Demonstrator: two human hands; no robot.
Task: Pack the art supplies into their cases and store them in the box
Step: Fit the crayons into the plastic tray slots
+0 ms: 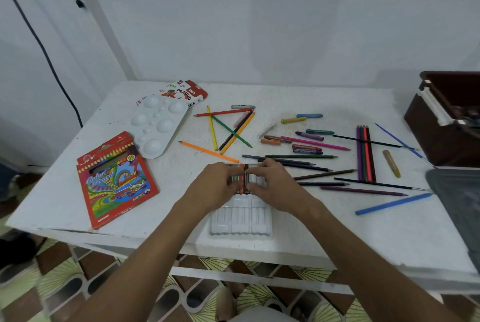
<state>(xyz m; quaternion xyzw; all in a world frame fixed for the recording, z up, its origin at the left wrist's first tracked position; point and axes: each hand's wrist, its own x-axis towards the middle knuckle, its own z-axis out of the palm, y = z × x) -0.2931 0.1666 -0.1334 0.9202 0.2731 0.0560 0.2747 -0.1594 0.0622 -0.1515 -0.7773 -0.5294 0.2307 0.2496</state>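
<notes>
Because the clear plastic pastel tray (240,220) lay flat at the near edge of the white table (363,230), both hands could work over its far row of slots. The left hand (217,186), fingers curled, seemed to steady the tray's left end beside the few pastels already seated (239,178). The right hand (272,185) pinched what looked like a dark pastel (246,178) — likely pressing it into the next slot.

Well to the left of the hands sat the colour pencil box (114,178), and beyond it the white paint palette (155,126) overlapping the oil pastels sleeve (192,93). Past the fingertips lay loose pencils (231,129); further right, scattered pastels (306,137) and more pencils (365,152), all unpacked. The brown storage box (441,126) stood far right — nothing blocked the tray itself, though dark pencils (298,163) lay just beside the right hand.
</notes>
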